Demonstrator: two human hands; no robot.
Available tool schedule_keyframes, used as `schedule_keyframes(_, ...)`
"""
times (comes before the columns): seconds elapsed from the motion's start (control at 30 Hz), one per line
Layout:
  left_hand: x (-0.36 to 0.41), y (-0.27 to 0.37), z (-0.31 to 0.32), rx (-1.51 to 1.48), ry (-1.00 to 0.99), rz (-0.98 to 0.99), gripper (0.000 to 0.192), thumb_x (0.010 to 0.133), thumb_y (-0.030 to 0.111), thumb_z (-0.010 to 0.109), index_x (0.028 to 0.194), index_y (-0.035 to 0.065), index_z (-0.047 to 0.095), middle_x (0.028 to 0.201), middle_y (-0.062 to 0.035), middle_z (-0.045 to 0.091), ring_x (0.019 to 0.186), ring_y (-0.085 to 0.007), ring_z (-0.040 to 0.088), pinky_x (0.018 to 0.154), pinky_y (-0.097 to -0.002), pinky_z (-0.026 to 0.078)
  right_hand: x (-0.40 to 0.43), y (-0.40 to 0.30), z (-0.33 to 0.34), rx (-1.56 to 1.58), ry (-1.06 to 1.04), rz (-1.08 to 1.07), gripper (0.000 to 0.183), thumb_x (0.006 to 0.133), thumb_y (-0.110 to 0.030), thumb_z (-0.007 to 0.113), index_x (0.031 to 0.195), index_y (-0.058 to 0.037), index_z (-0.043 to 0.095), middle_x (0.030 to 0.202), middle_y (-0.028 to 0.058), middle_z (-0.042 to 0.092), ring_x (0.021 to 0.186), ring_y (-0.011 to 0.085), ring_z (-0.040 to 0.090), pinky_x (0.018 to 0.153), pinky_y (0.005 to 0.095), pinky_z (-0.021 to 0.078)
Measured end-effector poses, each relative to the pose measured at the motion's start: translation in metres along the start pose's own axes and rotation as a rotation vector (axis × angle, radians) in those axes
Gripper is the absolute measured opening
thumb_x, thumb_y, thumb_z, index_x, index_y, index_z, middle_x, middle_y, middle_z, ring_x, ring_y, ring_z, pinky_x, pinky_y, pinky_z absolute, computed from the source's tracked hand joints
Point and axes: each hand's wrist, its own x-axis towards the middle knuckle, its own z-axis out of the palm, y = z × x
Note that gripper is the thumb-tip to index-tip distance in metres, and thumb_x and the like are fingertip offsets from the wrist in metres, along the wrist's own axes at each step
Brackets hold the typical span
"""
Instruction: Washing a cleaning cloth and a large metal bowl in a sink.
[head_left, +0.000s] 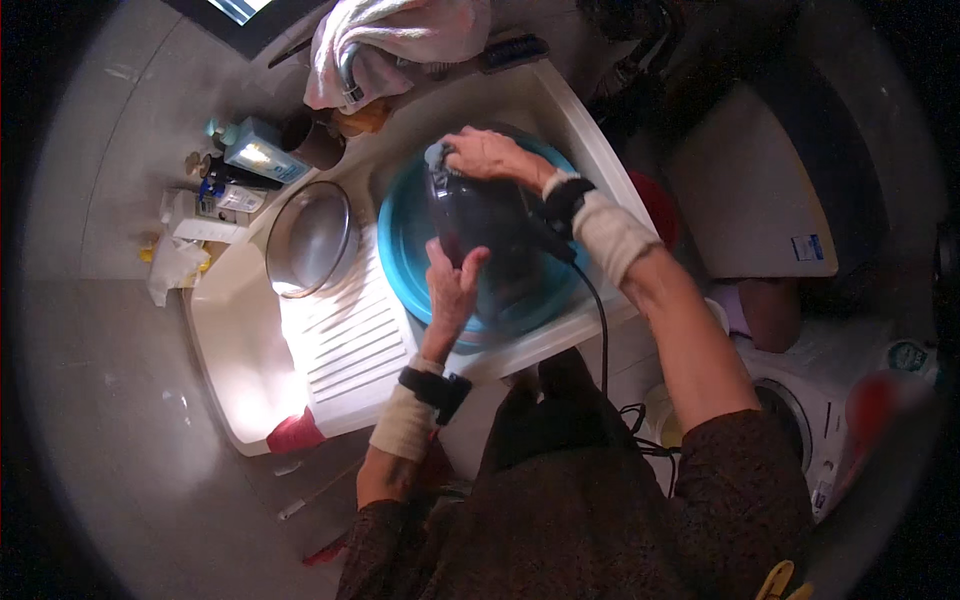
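Observation:
A dark, smooth, rounded vessel or lid (480, 217), blurred and too dim to name surely, is tilted over a turquoise plastic basin (390, 262) inside the pale laundry sink. My left hand (454, 281) grips its lower left edge, thumb and fingers apart around the rim. At its top edge is my right hand (487, 154), fingers curled around a small pale grey-blue thing, perhaps a scrubber or cloth, pressed to the rim. Both wrists wear cream cuffs with black straps, and a black cable hangs from the right one.
A clear glass bowl (311, 240) sits on the ribbed washboard (356, 345) left of the basin. Pump bottles (262, 150) line the sink's left ledge. A towel (405, 30) drapes over the tap, beside a dark brush (514, 52). A washing machine (787, 405) stands at right.

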Motion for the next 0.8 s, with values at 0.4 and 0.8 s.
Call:
schedule_keyframes(0.4,0.028,0.022,-0.005,0.01,0.04,-0.204,0.051,0.085,0.046,0.047,0.101,-0.0025,0.043,0.08,-0.0197,0.057,0.074,-0.0251,0.057,0.067,-0.0363,0.043,-0.083,-0.085,0.011,-0.065,0.354,0.054,0.041,0.08,-0.03,0.047,0.119,-0.0193,0.041,0.124,0.0216,0.033,0.113,0.0462,0.03,0.089,0.0583,0.024)
schedule_keyframes(0.8,0.03,0.048,-0.051,-0.371,-0.08,-0.158,0.018,0.081,0.013,0.059,0.089,0.0027,0.047,0.069,-0.003,0.052,0.051,-0.0096,0.05,0.044,-0.0217,0.04,0.023,0.011,-0.032,0.326,-0.035,0.105,0.036,0.08,-0.032,0.046,0.107,-0.0105,0.056,0.1,0.0151,0.059,0.09,0.0301,0.056,0.08,0.035,0.0437)
